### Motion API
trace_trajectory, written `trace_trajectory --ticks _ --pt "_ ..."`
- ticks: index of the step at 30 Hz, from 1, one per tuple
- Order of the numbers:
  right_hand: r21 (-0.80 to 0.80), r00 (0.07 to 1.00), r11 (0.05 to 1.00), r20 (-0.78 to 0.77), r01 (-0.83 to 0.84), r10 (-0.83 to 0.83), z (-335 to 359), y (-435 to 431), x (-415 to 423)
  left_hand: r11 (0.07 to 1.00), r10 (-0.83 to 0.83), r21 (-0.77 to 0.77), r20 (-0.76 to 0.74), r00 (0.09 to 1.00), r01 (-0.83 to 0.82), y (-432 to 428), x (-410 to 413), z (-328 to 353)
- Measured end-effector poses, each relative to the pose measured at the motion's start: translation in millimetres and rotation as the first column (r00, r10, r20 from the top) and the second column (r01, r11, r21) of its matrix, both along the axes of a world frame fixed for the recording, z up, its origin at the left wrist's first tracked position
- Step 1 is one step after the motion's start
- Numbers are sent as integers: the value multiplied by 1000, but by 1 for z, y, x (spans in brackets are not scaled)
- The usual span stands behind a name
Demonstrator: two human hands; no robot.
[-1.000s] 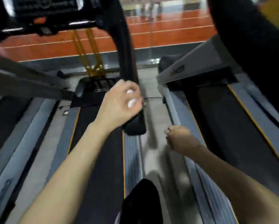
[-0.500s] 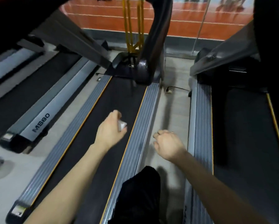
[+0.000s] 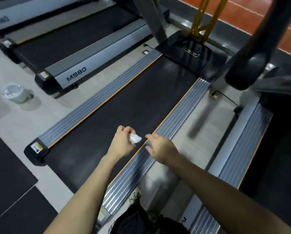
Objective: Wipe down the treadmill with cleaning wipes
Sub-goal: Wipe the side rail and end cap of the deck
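Note:
The treadmill has a black belt [image 3: 134, 105] between two ribbed grey side rails [image 3: 173, 120] with orange edging. My left hand [image 3: 122, 144] hovers over the belt's rear right part and grips a crumpled white wipe [image 3: 135, 138]. Just to its right, my right hand [image 3: 160, 147] hangs over the right side rail with fingers loosely spread, holding nothing. Its fingertips are close to the wipe but apart from it. The treadmill's black upright and handle end [image 3: 244, 71] rise at the upper right.
A second treadmill marked MS80 [image 3: 76, 74] stands to the left. A white wipe tub [image 3: 14, 93] sits on the tiled floor at far left. Dark mats [image 3: 4, 168] lie at lower left. Another treadmill's rail [image 3: 242, 149] runs on the right. A cable and plug [image 3: 225, 100] lie between.
The view has tipped down and back toward the treadmill's rear end. My right hand has uncurled and moved left toward the wipe. My left hand keeps its hold of the wipe.

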State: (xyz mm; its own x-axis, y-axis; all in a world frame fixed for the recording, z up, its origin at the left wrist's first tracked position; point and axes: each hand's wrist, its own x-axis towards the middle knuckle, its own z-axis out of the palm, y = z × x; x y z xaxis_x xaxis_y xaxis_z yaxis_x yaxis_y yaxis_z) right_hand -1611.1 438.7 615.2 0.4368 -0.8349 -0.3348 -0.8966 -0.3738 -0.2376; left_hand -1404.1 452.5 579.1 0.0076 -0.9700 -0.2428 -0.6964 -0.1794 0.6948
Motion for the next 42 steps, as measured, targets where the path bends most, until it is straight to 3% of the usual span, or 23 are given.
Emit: trace_trajectory --ticks 4,11,15,20,25,28,35,40,42 --pt "56 994 997 101 -50 44 -19 -22 39 986 169 22 -56 984 -168 22 33 -19" --pt "324 945 931 322 -169 59 -36 -41 73 926 365 143 -102 925 -350 57 54 -31" --pt "306 933 913 318 -272 171 -50 -49 69 883 462 168 -161 872 -437 74 32 -43" --pt "320 901 862 319 -394 293 -78 -66 50 732 679 161 -235 695 -661 91 -19 -74" --pt "389 906 832 316 -395 282 -122 -65 30 433 874 204 -332 354 -878 107 -83 -127" --pt "406 906 823 316 -398 283 -161 -46 25 352 890 242 -387 243 -904 122 -98 -170" --pt "517 931 779 278 -354 239 -282 24 59 294 926 281 -321 199 -914 191 -84 -284" --pt "596 918 703 184 -388 351 -380 81 72 318 938 324 -246 245 -891 256 -79 -368" --pt "550 892 706 205 -446 403 -413 94 76 348 933 296 -203 297 -889 273 -75 -396"
